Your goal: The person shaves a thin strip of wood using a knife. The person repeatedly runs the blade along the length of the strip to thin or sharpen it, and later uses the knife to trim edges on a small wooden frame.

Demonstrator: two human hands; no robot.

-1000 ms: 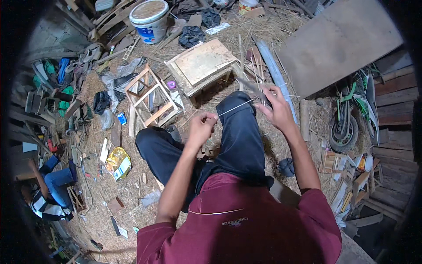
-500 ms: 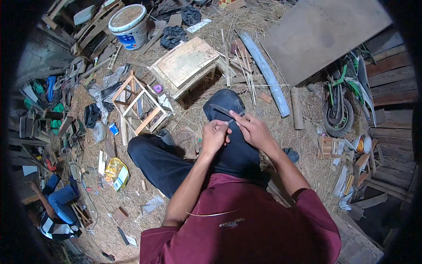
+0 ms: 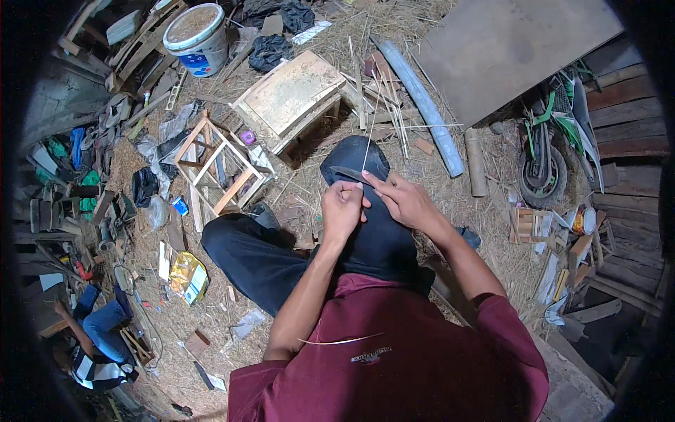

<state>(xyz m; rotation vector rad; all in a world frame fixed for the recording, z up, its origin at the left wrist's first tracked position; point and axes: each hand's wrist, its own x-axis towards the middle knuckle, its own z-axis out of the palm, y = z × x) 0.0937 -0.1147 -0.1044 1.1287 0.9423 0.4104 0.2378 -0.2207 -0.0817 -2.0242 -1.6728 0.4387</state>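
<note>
Over my raised dark-trousered knee (image 3: 383, 232), both hands work close together. My right hand (image 3: 404, 200) is closed on a knife with a dark blade (image 3: 344, 173), which points left across the knee; its handle is hidden in the hand. My left hand (image 3: 342, 211) is closed, thumb and fingers pinched at the near end of a thin pale strip, which they mostly hide. From the blade a long thin strip (image 3: 368, 130) runs up and away past the knee, touching or close to my right fingertips. Another thin curved strip (image 3: 341, 341) lies across my maroon shirt.
Ahead stand a small wooden table (image 3: 292, 95) and a wooden frame (image 3: 221, 169). A grey pipe (image 3: 422, 105), loose sticks and a large board (image 3: 520, 53) lie beyond. A white bucket (image 3: 197, 42) is far left, a motorbike (image 3: 545, 155) right. Another person (image 3: 102, 334) sits at lower left.
The long thin strip has swung to point away from me, beyond the knee. My hands have drawn slightly closer together, and the view has shifted a little.
</note>
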